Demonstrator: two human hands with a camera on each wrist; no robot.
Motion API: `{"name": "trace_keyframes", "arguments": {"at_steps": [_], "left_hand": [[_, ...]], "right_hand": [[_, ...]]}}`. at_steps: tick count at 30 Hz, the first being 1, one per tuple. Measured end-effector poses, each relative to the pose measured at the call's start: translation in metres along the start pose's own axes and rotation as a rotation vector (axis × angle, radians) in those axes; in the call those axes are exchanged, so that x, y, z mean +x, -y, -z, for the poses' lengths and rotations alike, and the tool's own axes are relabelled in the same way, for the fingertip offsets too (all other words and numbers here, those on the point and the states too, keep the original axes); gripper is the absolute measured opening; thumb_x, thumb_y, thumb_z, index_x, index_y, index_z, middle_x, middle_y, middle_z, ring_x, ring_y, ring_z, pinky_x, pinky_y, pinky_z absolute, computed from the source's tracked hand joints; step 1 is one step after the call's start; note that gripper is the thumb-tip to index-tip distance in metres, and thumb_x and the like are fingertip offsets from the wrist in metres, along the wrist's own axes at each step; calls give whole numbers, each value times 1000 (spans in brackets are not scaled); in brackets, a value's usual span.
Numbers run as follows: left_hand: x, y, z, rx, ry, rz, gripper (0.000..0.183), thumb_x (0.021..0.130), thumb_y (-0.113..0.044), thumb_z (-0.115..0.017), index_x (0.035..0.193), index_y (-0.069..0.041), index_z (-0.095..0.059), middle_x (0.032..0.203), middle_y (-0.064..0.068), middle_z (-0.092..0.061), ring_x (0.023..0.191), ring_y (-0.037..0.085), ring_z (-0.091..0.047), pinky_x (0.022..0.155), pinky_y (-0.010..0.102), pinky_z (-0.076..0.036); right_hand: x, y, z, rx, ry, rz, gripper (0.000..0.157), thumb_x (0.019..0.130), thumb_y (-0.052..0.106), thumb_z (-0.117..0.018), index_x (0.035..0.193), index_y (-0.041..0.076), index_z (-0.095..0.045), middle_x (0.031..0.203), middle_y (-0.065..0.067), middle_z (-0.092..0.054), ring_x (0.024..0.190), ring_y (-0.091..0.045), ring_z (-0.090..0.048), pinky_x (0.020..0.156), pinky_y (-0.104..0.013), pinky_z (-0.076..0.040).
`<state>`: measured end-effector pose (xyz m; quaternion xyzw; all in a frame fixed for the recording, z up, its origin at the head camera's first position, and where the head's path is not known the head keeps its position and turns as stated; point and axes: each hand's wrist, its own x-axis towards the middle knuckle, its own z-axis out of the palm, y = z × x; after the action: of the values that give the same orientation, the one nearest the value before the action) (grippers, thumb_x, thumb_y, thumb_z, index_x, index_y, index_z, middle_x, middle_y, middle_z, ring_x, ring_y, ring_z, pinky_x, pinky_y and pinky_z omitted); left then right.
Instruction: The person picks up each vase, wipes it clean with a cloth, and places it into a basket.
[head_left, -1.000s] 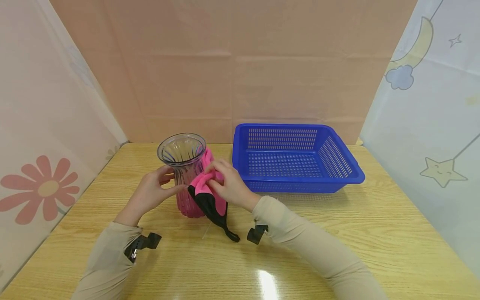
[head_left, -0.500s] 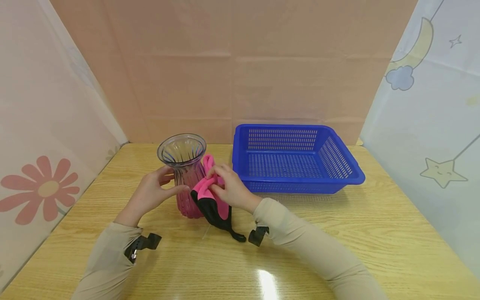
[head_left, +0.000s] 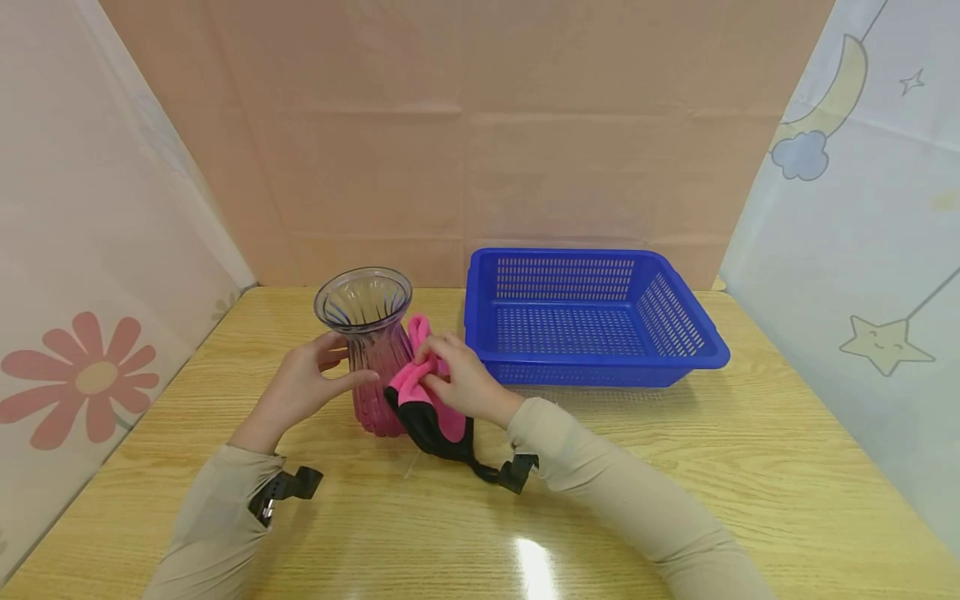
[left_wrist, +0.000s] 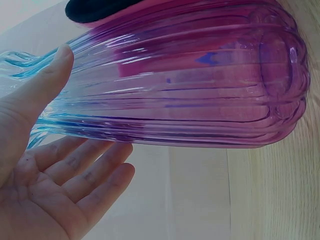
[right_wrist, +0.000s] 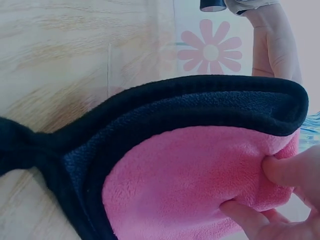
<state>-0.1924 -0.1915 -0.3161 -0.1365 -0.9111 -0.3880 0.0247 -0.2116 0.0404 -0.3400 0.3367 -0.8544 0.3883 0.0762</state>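
An upright ribbed glass vase (head_left: 375,354), clear at the rim and pink lower down, stands on the table. My left hand (head_left: 303,379) holds its left side, thumb in front and fingers round the far side; in the left wrist view, the thumb lies across the vase (left_wrist: 200,90). With bent fingers and thumb, my right hand (head_left: 465,379) pinches a soft pink and black fleece cloth (head_left: 429,427) beside the vase's right side. A black loop trails from the cloth's lower end. Close up in the right wrist view, the fleece cloth (right_wrist: 170,170) shows a thick black border; its exact kind is unclear.
A blue plastic basket (head_left: 588,360) with slotted walls stands at the back right, just beyond my right hand. The wooden table (head_left: 675,467) reaches a beige backdrop (head_left: 465,167). Patterned sheets (head_left: 90,250) hang at both sides.
My right hand has shifted slightly right and down, drawing the fleece cloth a little away from the vase. Its black loop has swung right toward my wrist strap. Left hand and vase stay put.
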Motion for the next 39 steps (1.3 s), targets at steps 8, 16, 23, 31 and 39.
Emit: {"name": "trace_keyframes", "arguments": {"at_steps": [8, 16, 23, 31, 39], "left_hand": [[0, 0, 0, -5, 3, 5, 74, 80, -39, -71, 139, -6, -41, 131, 24, -54, 118, 44, -53, 94, 54, -49], [0, -1, 0, 5, 6, 7, 75, 80, -40, -71, 139, -6, -40, 131, 24, -54, 118, 44, -53, 94, 54, -48], [0, -2, 1, 8, 8, 14, 76, 80, -41, -71, 140, -6, -40, 132, 24, -53, 119, 44, -53, 94, 54, -48], [0, -3, 1, 10, 14, 23, 77, 80, -42, -71, 140, -6, -39, 133, 24, -52, 119, 44, -52, 95, 55, -48], [0, -1, 1, 13, 14, 15, 75, 80, -41, -70, 140, -5, -40, 132, 24, -52, 119, 45, -53, 94, 54, -48]], "right_hand": [[-2, -5, -2, -42, 23, -9, 15, 82, 0, -64, 90, 6, -54, 95, -11, -56, 91, -21, -52, 79, -31, -47], [-2, -7, -3, -53, 43, -34, 16, 81, -2, -63, 90, 8, -54, 93, -11, -55, 88, -21, -50, 75, -27, -45], [-3, -7, -3, -53, 43, -29, 16, 81, -2, -63, 90, 7, -54, 92, -10, -54, 86, -25, -52, 71, -25, -43], [-3, -8, -4, -25, 17, 0, 14, 81, -2, -63, 89, 5, -54, 91, -11, -55, 87, -21, -51, 76, -38, -52], [-2, -7, -4, -10, -34, 41, 12, 81, -2, -63, 88, 4, -55, 91, -13, -59, 90, -25, -55, 81, -44, -52]]}}
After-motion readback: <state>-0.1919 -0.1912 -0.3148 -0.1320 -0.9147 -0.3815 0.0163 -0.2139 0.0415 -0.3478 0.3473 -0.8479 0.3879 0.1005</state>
